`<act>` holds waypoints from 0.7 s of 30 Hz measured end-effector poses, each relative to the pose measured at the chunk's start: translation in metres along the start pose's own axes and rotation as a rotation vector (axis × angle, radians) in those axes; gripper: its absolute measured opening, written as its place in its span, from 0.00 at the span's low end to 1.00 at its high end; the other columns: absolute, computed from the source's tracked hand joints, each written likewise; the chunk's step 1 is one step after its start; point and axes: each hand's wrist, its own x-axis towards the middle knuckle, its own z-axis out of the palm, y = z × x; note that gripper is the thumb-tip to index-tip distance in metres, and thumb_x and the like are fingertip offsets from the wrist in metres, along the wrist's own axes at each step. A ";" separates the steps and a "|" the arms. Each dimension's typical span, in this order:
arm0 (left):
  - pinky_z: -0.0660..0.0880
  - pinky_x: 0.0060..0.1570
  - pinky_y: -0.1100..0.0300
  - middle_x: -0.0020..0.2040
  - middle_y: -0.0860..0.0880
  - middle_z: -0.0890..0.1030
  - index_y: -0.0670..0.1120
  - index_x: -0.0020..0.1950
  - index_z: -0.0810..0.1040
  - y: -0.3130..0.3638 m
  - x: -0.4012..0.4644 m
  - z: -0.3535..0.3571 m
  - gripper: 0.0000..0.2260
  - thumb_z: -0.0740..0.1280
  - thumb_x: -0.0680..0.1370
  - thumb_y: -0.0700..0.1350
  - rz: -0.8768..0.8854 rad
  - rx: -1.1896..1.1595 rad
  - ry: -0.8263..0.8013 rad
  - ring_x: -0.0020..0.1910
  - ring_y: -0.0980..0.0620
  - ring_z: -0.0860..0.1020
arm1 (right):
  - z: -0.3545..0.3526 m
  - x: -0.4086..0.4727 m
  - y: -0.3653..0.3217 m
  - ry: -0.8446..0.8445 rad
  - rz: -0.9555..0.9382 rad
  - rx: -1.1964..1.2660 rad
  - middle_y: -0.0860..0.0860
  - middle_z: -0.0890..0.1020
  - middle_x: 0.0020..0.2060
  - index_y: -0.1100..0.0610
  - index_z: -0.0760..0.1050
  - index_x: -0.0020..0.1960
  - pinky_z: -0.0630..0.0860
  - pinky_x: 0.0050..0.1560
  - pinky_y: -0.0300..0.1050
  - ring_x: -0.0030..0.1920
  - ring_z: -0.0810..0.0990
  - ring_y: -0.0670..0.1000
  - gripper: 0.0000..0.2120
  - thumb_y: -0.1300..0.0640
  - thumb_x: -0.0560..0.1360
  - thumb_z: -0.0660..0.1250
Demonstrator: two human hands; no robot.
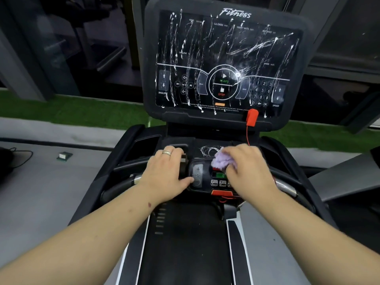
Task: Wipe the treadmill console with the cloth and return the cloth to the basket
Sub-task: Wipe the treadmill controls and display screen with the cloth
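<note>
The black treadmill console (226,58) stands upright ahead, its screen streaked with white marks. Below it lies the lower control panel (198,175) with buttons and white scribbles near its top. My right hand (246,167) grips a bunched lilac cloth (222,160) and presses it onto the panel's centre. My left hand (166,171), with a ring on one finger, rests on the panel's left side, fingers curled over its front grip, thumb by the plus button. No basket is in view.
A red safety clip (252,117) with a thin red cord hangs from the console's lower right edge. Chrome handlebar ends (286,187) flank the panel. The treadmill belt (185,243) runs below. A small green-white object (64,156) lies on the grey floor at left.
</note>
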 end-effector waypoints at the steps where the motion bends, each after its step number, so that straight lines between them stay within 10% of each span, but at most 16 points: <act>1: 0.71 0.64 0.50 0.66 0.50 0.71 0.50 0.71 0.68 -0.002 0.002 0.000 0.35 0.69 0.72 0.69 -0.019 0.017 -0.039 0.64 0.47 0.71 | -0.003 0.005 0.001 -0.012 0.047 0.016 0.50 0.78 0.53 0.51 0.78 0.64 0.69 0.55 0.46 0.55 0.73 0.57 0.21 0.63 0.73 0.64; 21: 0.63 0.69 0.48 0.72 0.49 0.68 0.52 0.76 0.63 -0.017 0.016 0.015 0.31 0.56 0.79 0.69 -0.029 -0.055 -0.430 0.71 0.45 0.67 | 0.012 0.040 -0.060 -0.329 -0.114 0.138 0.50 0.84 0.49 0.54 0.82 0.54 0.73 0.57 0.51 0.54 0.78 0.53 0.18 0.68 0.73 0.59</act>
